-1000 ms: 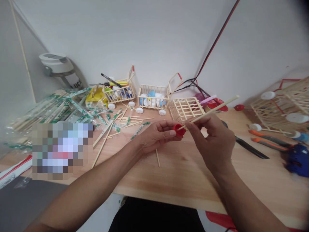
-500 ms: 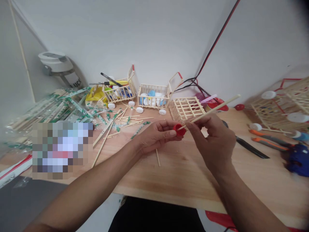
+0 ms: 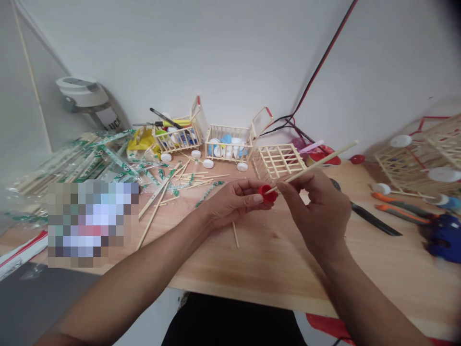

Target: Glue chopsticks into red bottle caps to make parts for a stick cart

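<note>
Pinching a red plastic bottle cap (image 3: 267, 193) in the left hand (image 3: 234, 202) at center frame, just above the wooden table (image 3: 273, 269). Right hand (image 3: 319, 206) is gripping a thin wooden stick (image 3: 317, 163), its tip touching the cap, hands just apart

The head camera looks forward and down over a wooden table (image 3: 273, 274) toward a white wall (image 3: 201, 57).

a red plastic bottle cap (image 3: 267, 193) sits tilted in the fingertips of the left hand (image 3: 234, 204), while a thin wooden stick (image 3: 324, 160), pinched by the right hand (image 3: 317, 211), slants up, its lower end at the cap's rim.
</note>
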The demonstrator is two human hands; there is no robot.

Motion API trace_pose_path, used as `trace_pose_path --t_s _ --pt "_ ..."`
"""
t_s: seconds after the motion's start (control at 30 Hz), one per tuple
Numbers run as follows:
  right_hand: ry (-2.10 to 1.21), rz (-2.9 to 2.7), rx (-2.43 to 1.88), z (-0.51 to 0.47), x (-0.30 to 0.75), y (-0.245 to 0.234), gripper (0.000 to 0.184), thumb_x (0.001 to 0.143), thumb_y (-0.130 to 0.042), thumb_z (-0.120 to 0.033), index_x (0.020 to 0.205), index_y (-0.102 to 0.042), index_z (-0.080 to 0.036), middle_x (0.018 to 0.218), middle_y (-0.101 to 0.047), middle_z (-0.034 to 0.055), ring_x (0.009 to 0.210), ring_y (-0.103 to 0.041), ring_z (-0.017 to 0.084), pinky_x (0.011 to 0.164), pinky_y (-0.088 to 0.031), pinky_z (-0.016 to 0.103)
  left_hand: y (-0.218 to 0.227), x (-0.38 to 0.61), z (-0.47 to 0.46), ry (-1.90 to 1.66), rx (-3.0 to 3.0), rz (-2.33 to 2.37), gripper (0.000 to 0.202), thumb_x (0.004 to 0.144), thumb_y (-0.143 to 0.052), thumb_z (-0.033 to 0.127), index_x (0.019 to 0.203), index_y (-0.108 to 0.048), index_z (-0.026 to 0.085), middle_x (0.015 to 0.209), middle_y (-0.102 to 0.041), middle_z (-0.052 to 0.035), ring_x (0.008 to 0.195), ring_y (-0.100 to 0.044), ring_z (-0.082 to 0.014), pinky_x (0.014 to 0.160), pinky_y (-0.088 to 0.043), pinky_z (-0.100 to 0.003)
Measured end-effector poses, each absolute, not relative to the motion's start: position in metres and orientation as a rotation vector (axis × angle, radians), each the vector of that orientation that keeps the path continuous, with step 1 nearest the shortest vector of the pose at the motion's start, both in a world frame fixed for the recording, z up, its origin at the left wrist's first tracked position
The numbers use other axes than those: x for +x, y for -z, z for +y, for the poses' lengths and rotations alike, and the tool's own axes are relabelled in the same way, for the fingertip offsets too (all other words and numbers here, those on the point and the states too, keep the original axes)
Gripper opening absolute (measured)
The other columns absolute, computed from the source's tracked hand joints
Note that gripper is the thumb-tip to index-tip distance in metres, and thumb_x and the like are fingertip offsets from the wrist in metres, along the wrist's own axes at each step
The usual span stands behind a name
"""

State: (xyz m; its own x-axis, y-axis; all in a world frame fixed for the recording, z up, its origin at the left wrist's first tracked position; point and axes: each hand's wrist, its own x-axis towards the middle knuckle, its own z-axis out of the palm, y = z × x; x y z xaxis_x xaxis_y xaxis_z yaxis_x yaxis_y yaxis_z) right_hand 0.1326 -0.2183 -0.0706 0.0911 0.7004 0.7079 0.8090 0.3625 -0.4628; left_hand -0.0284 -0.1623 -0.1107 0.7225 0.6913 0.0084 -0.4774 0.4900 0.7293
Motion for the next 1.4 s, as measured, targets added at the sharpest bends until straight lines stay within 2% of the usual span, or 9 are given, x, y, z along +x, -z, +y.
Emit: trace_pose_path --t_s 0.43,1.4 --pt "0.156 -1.643 -1.340 -0.2173 0.1317 0.0710 0.019 0.085 -0.065 -0.030 0.070 -0.056 -0.021 0.061 -0.054 -0.0058 0.053 -0.049 0.008 0.053 -0.038 0.022 0.1114 -0.0291 -0.1619 -0.723 0.785 0.315 0.030 0.067 -0.082 0.017 0.095 -0.071 0.013 0.092 -0.070 -0.0065 0.085 -0.066 -0.0151 0.088 -0.051 -0.034" --pt "0.185 -1.641 -1.347 -0.2166 0.1309 0.0726 0.018 0.084 -0.065 -0.030 0.071 -0.056 -0.021 0.061 -0.055 -0.0063 0.053 -0.050 0.007 0.053 -0.038 0.021 0.1106 -0.0284 -0.1628 -0.730 0.787 0.324 0.032 0.066 -0.082 0.018 0.095 -0.070 0.013 0.092 -0.069 -0.0061 0.084 -0.066 -0.0143 0.087 -0.052 -0.033"
